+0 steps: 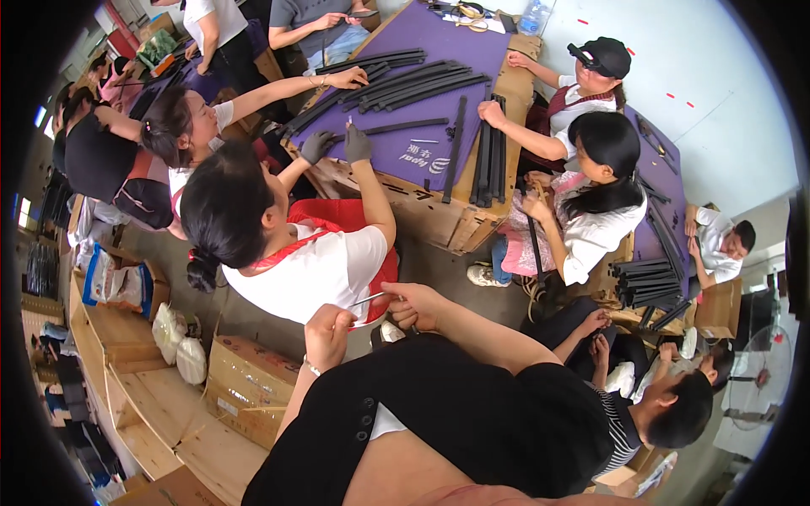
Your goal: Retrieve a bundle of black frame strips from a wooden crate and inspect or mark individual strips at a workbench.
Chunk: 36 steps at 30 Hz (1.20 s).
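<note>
- Where the two hands nearly meet, one thin metal rod (368, 299), slanting up to the right, spanning the gap between them.
- Left grip (326, 339): fingers curled, grasping the rod's lower end; pale bracelet (311, 366) at the wrist.
- Right grip (415, 306): thumb and fingers pinching the rod's upper end.
- Just beyond the grip: one co-worker in a white top (316, 271) and red apron, wearing grey gloves (318, 147).
- Farther beyond: one bench (422, 38), purple-topped, bearing many long black bars (413, 84).
- Right of the grip, well apart: one seated co-worker in a white top, a black bar (536, 244) in hand.
- Left of the grip and lower: one cardboard box (249, 384); white bundles (191, 361) just beside it; wooden shelving (131, 333) farther left.
</note>
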Each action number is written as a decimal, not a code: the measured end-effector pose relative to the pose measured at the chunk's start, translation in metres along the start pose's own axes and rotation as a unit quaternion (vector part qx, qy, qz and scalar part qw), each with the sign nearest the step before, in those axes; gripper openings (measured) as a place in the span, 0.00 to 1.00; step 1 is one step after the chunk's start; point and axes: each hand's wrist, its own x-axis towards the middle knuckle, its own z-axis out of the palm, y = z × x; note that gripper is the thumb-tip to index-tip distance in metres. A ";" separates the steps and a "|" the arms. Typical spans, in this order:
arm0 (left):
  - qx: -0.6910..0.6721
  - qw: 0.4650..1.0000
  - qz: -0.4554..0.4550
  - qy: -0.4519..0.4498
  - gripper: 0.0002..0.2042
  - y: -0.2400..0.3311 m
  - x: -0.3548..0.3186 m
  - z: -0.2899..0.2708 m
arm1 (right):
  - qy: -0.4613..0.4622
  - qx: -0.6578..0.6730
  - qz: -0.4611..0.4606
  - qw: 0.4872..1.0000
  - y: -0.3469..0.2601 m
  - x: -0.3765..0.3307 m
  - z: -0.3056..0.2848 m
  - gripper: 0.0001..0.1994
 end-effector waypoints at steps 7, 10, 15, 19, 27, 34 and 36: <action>-0.028 0.989 0.144 -0.021 0.05 0.015 0.082 0.035 | 0.107 0.092 -0.085 0.986 -0.007 -0.019 -0.050 0.17; -0.041 0.985 0.143 -0.091 0.06 0.017 0.119 0.053 | 0.102 0.113 -0.087 0.984 -0.020 -0.015 -0.072 0.18; -0.042 0.981 0.138 -0.128 0.07 0.016 0.201 0.110 | 0.100 0.126 -0.063 0.985 -0.077 -0.007 -0.105 0.18; -0.032 0.985 -0.049 -0.161 0.09 0.000 0.300 0.167 | 0.114 0.100 -0.088 0.985 -0.131 -0.012 -0.136 0.18; 0.202 0.974 -0.032 -0.102 0.11 -0.129 0.523 0.266 | 0.147 0.129 -0.057 0.979 -0.183 -0.025 -0.182 0.17; 0.407 0.881 -0.232 -0.066 0.18 -0.182 0.609 0.316 | 0.140 0.213 -0.064 0.965 -0.210 -0.030 -0.208 0.18; 0.376 0.871 -0.317 -0.016 0.24 -0.174 0.614 0.329 | 0.136 0.219 -0.075 0.963 -0.215 -0.030 -0.215 0.18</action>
